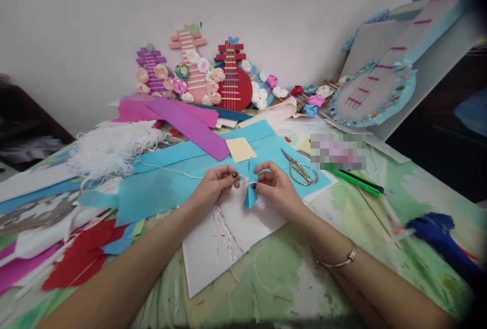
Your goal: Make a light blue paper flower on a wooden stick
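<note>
In the head view, a small folded turquoise paper strip (250,198) sits between the left hand (219,184), pinching thin white string (175,170), and the right hand (277,187), curled close, its exact hold unclear, the strip's long axis pointing away from the wearer, above a white glossy sheet (232,253), gold-handled scissors (302,173) just beyond.

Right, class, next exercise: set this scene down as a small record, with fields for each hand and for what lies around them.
Left hand: pinching thin white string
Right hand: fingers at the folded blue piece; exact grip unclear
Below hands: white panel
Beside right hand: gold-handled scissors, lying on blue sheet
Left side: heap of white strands
Near wall: red lute-shaped craft
</note>
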`<state>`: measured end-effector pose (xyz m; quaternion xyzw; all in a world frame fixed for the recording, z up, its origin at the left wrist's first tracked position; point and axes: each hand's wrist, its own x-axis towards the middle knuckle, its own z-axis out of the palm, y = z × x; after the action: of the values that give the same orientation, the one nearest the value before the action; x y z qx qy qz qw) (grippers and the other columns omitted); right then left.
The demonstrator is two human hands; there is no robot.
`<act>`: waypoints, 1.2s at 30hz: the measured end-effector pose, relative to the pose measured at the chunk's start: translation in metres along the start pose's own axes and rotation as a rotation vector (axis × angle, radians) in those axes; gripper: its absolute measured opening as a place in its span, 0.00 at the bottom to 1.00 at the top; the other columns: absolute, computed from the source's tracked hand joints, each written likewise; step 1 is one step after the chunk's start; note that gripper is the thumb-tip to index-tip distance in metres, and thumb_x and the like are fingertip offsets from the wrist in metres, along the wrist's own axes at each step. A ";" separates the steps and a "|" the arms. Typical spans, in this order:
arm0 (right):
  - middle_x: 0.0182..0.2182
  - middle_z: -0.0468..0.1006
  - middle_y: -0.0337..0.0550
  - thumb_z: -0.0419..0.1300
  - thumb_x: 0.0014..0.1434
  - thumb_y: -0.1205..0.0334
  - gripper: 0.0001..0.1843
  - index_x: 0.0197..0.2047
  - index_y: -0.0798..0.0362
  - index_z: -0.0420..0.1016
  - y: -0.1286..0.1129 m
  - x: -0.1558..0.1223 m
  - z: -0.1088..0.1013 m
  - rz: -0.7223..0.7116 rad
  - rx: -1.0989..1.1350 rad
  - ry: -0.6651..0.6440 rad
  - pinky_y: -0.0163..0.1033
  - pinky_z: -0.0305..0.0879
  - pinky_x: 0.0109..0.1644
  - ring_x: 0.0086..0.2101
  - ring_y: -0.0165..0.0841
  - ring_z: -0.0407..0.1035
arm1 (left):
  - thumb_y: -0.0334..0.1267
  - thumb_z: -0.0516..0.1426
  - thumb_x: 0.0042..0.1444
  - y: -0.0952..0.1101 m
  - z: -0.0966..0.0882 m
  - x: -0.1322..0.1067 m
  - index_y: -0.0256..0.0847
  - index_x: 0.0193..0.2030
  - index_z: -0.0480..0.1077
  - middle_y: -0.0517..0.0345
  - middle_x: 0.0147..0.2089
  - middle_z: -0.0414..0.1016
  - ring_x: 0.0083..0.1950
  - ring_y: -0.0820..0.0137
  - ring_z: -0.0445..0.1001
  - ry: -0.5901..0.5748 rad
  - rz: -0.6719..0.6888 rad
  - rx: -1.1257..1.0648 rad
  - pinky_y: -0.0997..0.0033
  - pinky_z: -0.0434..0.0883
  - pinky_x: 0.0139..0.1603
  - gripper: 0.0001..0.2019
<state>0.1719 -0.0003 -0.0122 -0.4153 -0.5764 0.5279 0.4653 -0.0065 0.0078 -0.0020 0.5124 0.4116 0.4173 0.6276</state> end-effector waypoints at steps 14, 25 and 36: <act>0.25 0.68 0.36 0.58 0.40 0.68 0.10 0.31 0.54 0.69 0.005 0.003 -0.001 -0.051 -0.093 0.028 0.32 0.59 0.31 0.27 0.26 0.61 | 0.50 0.57 0.47 -0.001 0.000 0.000 0.38 0.22 0.64 0.70 0.14 0.44 0.15 0.81 0.42 -0.061 0.033 0.239 0.76 0.40 0.18 0.17; 0.20 0.63 0.33 0.53 0.37 0.73 0.12 0.28 0.55 0.71 0.004 0.003 -0.001 -0.048 -0.197 0.146 0.32 0.54 0.27 0.24 0.25 0.58 | 0.49 0.56 0.49 0.003 0.005 -0.004 0.38 0.21 0.64 0.68 0.14 0.46 0.17 0.79 0.43 -0.048 0.103 0.313 0.74 0.42 0.21 0.16; 0.33 0.74 0.42 0.62 0.46 0.60 0.11 0.35 0.53 0.73 0.003 0.002 0.000 -0.106 -0.087 0.063 0.36 0.64 0.38 0.33 0.29 0.67 | 0.45 0.57 0.48 0.003 0.009 -0.004 0.34 0.28 0.71 0.59 0.23 0.68 0.20 0.78 0.60 -0.015 0.110 0.422 0.77 0.57 0.21 0.13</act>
<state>0.1718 0.0023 -0.0153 -0.4205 -0.6050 0.4636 0.4921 0.0001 0.0015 0.0029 0.6572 0.4566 0.3515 0.4859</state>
